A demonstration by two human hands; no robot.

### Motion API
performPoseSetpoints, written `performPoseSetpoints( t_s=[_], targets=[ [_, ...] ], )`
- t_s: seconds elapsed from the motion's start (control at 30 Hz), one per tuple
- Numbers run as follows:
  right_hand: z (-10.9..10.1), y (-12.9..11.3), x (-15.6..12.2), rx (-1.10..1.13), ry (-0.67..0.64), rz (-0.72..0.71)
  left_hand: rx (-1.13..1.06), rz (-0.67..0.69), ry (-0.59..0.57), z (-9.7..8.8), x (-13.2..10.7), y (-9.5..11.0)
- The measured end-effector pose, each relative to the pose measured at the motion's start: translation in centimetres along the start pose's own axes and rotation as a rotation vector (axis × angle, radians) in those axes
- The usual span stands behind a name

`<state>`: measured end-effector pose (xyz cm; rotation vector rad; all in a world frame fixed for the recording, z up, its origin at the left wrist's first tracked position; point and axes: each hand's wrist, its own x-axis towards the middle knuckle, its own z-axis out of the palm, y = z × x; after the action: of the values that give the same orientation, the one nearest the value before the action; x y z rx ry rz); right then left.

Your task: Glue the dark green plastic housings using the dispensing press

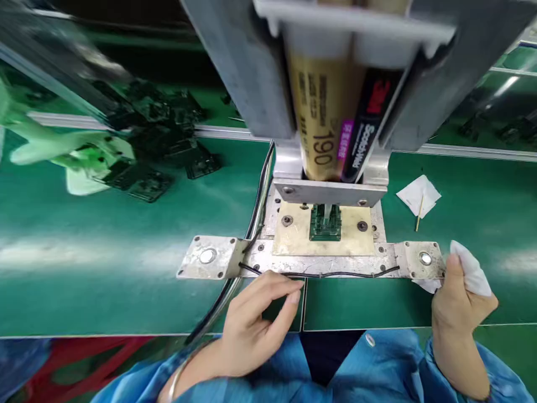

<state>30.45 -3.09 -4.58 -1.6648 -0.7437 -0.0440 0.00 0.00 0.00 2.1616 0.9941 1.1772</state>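
A small green circuit board [325, 225] sits on a cream plate [289, 240] in the metal fixture, beneath a dispenser nozzle. Above it a gold and black adhesive cartridge [321, 123] stands in a grey bracket. My left hand [258, 324] hovers at the fixture's front edge, near a thin black cable. Its thumb and index fingertip lie close but apart, with nothing visible between them. Beside the fixture's right-hand button [425, 258], my right hand [459, 305] is closed around a crumpled white wipe [472, 271]; some white material also shows left of that hand.
A folded white wipe [418, 196] with a thin stick [420, 211] lies on the green bench at right. At left, another person's gloved hand [79, 157] is by piled dark circuit boards [168, 129]. A cable bundle [218, 302] crosses the bench beside the left button block [207, 256].
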Motion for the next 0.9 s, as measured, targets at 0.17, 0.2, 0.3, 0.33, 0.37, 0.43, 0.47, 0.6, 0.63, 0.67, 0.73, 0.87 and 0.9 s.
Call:
performPoseSetpoints(
  t_s=[0.17, 0.2, 0.3, 0.33, 0.37, 0.43, 0.47, 0.6, 0.63, 0.67, 0.73, 0.87, 0.9],
  targets=[
    [-0.3, -0.2, 0.6, -0.095, -0.048, -0.008, 0.170, -0.137, -0.075, -4.1, 3.3, 1.7],
    [-0.3, -0.4, 0.6, -0.093, -0.041, -0.002, 0.202, -0.179, -0.106, -4.6, 4.3, 1.6],
    [-0.1, -1.1, 0.1, -0.030, 0.015, 0.032, 0.218, -0.293, -0.236, -5.0, 7.3, 0.7],
    [-0.1, -1.2, 0.0, 0.010, 0.035, 0.026, 0.205, -0.327, -0.279, -4.8, 8.2, 0.3],
    [0.0, -1.3, -0.1, 0.062, 0.044, 0.004, 0.189, -0.366, -0.321, -4.4, 9.1, -0.1],
    [0.3, -1.2, 0.0, 0.185, 0.026, -0.090, 0.146, -0.449, -0.401, -3.5, 10.5, -1.0],
    [0.4, -1.1, 0.1, 0.241, 0.009, -0.147, 0.114, -0.488, -0.430, -3.1, 11.0, -1.4],
    [0.6, -1.0, 0.6, 0.352, -0.035, -0.245, -0.106, -0.573, -0.473, -1.7, 12.2, -2.4],
    [0.6, -1.0, 0.6, 0.349, -0.037, -0.229, -0.165, -0.586, -0.468, -1.6, 12.3, -2.4],
    [0.6, -1.1, 0.6, 0.336, -0.035, -0.201, -0.216, -0.604, -0.460, -1.6, 12.4, -2.2],
    [0.3, -1.2, 0.4, 0.289, -0.014, -0.129, -0.286, -0.651, -0.445, -1.8, 12.6, -1.7],
    [-0.1, -1.3, 0.1, 0.234, 0.005, -0.035, -0.308, -0.797, -0.498, -2.7, 12.9, -0.5],
    [-0.1, -1.3, 0.1, 0.241, 0.002, -0.025, -0.297, -0.834, -0.513, -2.9, 12.9, -0.3]
  ],
)
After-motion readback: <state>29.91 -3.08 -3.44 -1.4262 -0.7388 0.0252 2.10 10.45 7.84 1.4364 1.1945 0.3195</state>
